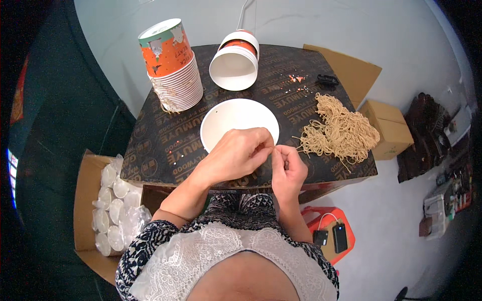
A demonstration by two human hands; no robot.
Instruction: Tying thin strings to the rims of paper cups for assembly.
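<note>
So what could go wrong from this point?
1. Both hands, left hand and right hand, pinch together over the near rim of the white cup; a nudge might tip it.
2. The noodle pile lies near the table's right edge, so loose strands could slide off.
3. The tall cup stack leans and may topple.

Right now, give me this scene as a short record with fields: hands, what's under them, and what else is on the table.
left hand: over the near rim of the white bowl, fingertips pinched against the right hand
right hand: fingers pinched; whatever it holds is too small to tell
noodles: loose dry noodle pile, right of the bowl
cups: stack of orange paper cups far left; second cup stack lying on its side, open end toward the person
surface: dark printed board
beside table: cardboard box of clear lids, lower left
</note>
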